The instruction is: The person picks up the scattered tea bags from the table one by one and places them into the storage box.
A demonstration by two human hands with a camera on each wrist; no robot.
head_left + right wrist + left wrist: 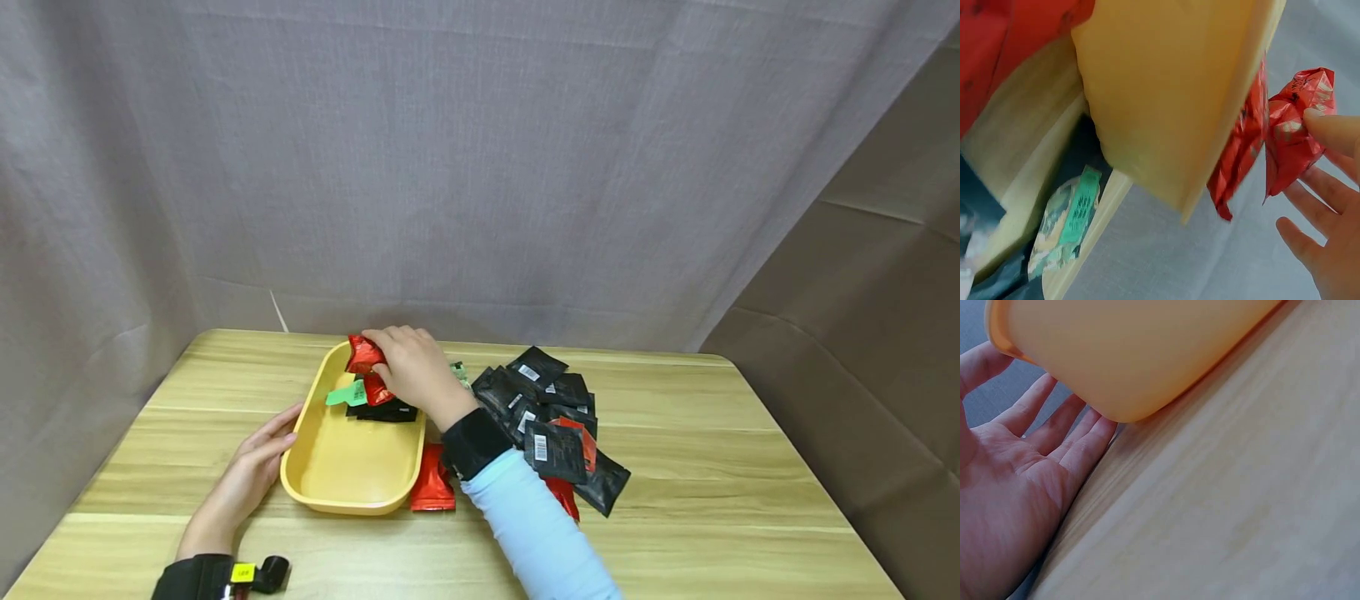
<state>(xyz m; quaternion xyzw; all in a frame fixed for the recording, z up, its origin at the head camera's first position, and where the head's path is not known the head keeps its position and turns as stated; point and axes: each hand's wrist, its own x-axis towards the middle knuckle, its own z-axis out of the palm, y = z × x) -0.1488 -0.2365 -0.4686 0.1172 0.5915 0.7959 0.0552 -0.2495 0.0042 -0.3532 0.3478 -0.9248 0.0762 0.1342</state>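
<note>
Filling the yellow tray (341,467) looked like the step in hand, we judged. We had the right hand (411,367) pinching a red packet (364,354) between thumb and fingers over the tray's far end, near a second red packet (378,390), a green slip (347,394) and black packets (386,413) inside. Left hand (251,471) had its fingers nearly straight, touching the tray's outer side. Next move, as we read it, called for lowering the held packet, loosening the thumb, then reaching for the dark pile (553,452) or the loose red packet (432,487) beside the tray on the counter (750,492).
</note>
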